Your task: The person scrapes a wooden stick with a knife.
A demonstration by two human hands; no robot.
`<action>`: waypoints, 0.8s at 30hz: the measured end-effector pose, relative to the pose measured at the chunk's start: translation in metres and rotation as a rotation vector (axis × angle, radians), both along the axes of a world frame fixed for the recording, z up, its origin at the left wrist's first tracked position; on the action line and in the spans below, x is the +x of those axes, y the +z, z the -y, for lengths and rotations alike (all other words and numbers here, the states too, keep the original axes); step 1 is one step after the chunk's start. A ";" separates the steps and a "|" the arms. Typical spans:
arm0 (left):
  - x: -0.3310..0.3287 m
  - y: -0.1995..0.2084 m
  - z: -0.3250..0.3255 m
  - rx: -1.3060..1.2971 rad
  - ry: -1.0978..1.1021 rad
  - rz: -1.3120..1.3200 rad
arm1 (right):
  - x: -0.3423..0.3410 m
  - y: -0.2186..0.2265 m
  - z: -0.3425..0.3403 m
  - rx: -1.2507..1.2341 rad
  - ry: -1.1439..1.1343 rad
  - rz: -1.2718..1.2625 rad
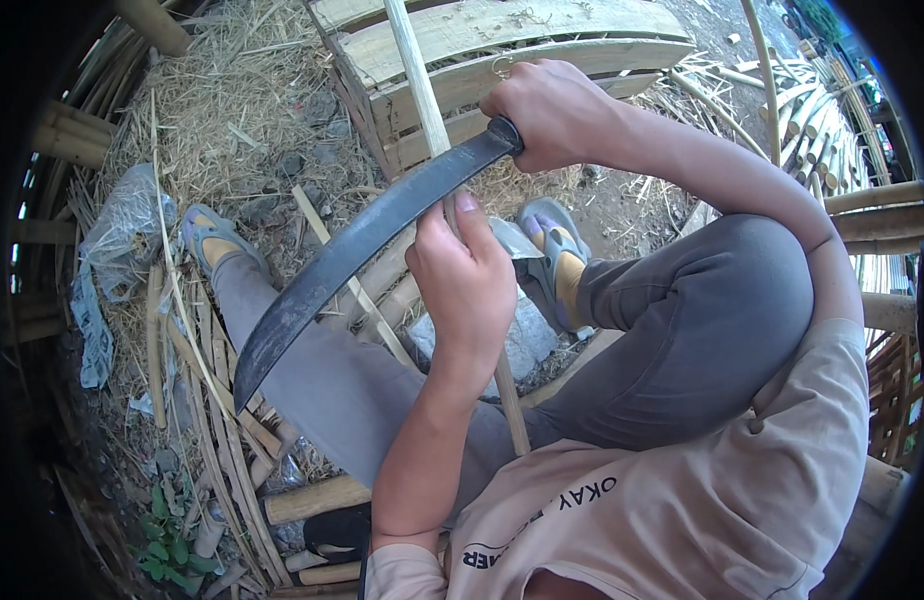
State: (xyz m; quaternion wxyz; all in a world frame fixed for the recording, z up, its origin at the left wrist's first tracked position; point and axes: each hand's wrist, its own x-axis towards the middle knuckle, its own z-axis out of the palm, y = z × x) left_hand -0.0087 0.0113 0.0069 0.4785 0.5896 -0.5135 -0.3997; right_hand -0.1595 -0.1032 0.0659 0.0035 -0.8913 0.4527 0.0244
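Note:
A long, dark, curved machete (357, 250) slants across the middle of the view, its tip at the lower left. My right hand (547, 112) is closed around the handle end. Below the blade, my left hand (464, 275) pinches a pale bamboo strip (418, 85) between thumb and fingers. The strip runs from the top of the view, passes under the blade near its handle end, and comes out below my left hand toward my lap. Where the blade crosses the strip they look in contact, though the cutting edge there is hard to see.
A slatted wooden crate (522, 50) stands ahead. A pale stone block (527, 340) lies between my sandalled feet. Straw and shavings (242, 110) cover the ground. Bamboo sticks (217, 430) and a clear plastic bag (132, 225) lie at left; cut bamboo (817, 125) is piled far right.

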 end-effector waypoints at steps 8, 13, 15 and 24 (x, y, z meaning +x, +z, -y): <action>-0.008 -0.004 0.001 0.011 -0.037 0.078 | -0.023 -0.015 0.003 -0.024 -0.021 0.112; -0.012 0.001 -0.009 0.035 -0.064 0.032 | -0.068 -0.020 0.028 -0.074 -0.280 0.150; -0.016 -0.006 -0.015 -0.025 -0.076 0.056 | -0.081 -0.023 0.029 -0.039 -0.373 0.161; -0.004 0.011 -0.022 -0.074 -0.152 0.054 | -0.100 -0.021 0.038 -0.214 -0.352 0.216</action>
